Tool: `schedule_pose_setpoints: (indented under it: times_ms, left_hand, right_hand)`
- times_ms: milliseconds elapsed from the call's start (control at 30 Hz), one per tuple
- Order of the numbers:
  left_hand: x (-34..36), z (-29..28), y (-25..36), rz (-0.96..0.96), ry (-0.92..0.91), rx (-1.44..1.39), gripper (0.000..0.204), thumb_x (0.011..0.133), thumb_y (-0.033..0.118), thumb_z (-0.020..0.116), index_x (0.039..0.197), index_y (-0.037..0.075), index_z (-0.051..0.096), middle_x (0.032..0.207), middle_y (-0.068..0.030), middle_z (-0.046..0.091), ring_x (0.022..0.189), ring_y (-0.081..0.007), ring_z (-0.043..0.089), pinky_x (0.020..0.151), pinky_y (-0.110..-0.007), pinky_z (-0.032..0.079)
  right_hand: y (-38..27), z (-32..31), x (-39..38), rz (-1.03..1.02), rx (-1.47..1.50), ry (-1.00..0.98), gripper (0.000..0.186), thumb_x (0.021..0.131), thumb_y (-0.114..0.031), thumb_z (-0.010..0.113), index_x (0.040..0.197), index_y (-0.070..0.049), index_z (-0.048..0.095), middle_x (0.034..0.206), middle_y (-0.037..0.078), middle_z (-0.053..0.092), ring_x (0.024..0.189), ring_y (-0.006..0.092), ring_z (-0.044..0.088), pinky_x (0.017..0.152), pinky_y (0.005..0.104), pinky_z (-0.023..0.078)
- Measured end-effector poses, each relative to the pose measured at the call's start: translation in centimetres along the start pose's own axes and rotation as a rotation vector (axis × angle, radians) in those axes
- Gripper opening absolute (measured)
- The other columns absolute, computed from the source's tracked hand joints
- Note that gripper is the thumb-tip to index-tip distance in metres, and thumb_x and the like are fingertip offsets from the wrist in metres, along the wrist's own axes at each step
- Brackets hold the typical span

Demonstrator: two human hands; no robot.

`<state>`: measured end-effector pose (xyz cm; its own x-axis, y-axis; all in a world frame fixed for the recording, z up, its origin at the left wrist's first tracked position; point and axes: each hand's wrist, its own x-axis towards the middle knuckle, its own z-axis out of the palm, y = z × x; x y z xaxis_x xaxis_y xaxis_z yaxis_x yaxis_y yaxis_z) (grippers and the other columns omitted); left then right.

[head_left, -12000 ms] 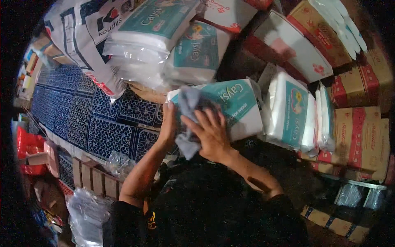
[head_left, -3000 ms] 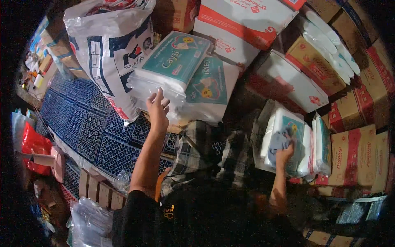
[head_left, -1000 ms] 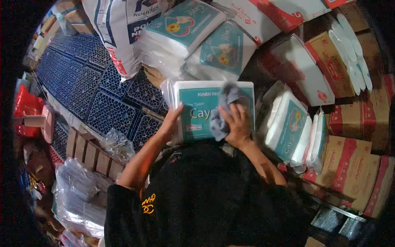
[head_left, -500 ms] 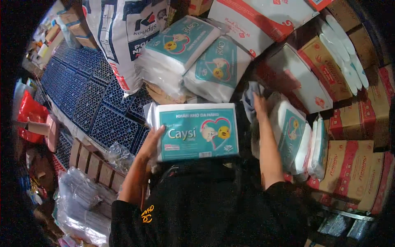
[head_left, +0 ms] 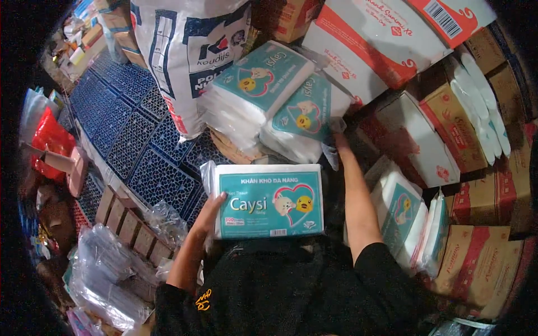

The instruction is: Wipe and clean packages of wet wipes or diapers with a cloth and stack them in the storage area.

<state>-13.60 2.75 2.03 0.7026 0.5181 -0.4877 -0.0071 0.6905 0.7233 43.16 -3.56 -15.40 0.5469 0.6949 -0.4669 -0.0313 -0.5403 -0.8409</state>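
Left hand (head_left: 206,215) clamped on the left edge of a teal-and-white tissue pack (head_left: 269,201), fingers curled round its side, pack held flat against the chest with the printed face up. Right hand (head_left: 336,143) stretched forward to the stacked tissue packs (head_left: 280,98), pressing a greyish cloth (head_left: 330,152) against the lower one; fingers mostly hidden behind cloth and wrapper, so closed or merely resting — hard to say. Looks like the wiping-and-sorting step: one pack in hand, the stack under the cloth. Next move probably calls for a free right hand or a landing place for the held pack. Tight quarters here: white feed sack (head_left: 185,56) just left of the stack, red-and-white cartons (head_left: 381,50) crowding above and right, more packs standing on edge (head_left: 409,224) beside the right forearm. Open room only down-left, over the blue crates (head_left: 140,145).
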Motion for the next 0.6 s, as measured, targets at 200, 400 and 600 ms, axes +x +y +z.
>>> schedule_pose_setpoints:
  times_ms: [200,400,600]
  left_hand:
    - [-0.8,-0.2,-0.7,-0.017,0.105,0.03,0.061,0.084,0.041,0.052,0.127,0.002,0.033,0.113,-0.011,0.051,0.1,-0.0206,0.051,0.085,-0.035,0.043]
    - [0.4,1.7,1.3,-0.064,0.114,-0.015,0.057,0.084,0.04,0.051,0.126,0.004,0.036,0.11,-0.0105,0.053,0.096,-0.0205,0.053,0.082,-0.035,0.044]
    - [0.9,-0.7,-1.8,-0.045,0.108,-0.043,0.055,0.086,0.032,0.051,0.127,0.001,0.033,0.112,-0.012,0.051,0.098,-0.0208,0.051,0.085,-0.033,0.042]
  right_hand:
    - [-13.7,9.0,-11.3,-0.248,-0.043,0.003,0.051,0.088,-0.033,0.042,0.132,-0.007,0.035,0.133,0.005,0.036,0.121,0.0163,0.032,0.1,0.0287,0.024]
    - [-10.2,5.8,-5.4,-0.576,-0.332,0.006,0.047,0.091,-0.031,0.039,0.132,-0.008,0.032,0.138,0.014,0.026,0.129,0.0253,0.02,0.107,0.0347,0.014]
    - [-8.9,6.1,-7.9,-0.376,-0.225,0.12,0.047,0.091,-0.031,0.038,0.132,-0.007,0.035,0.133,0.008,0.035,0.121,0.016,0.031,0.101,0.0287,0.023]
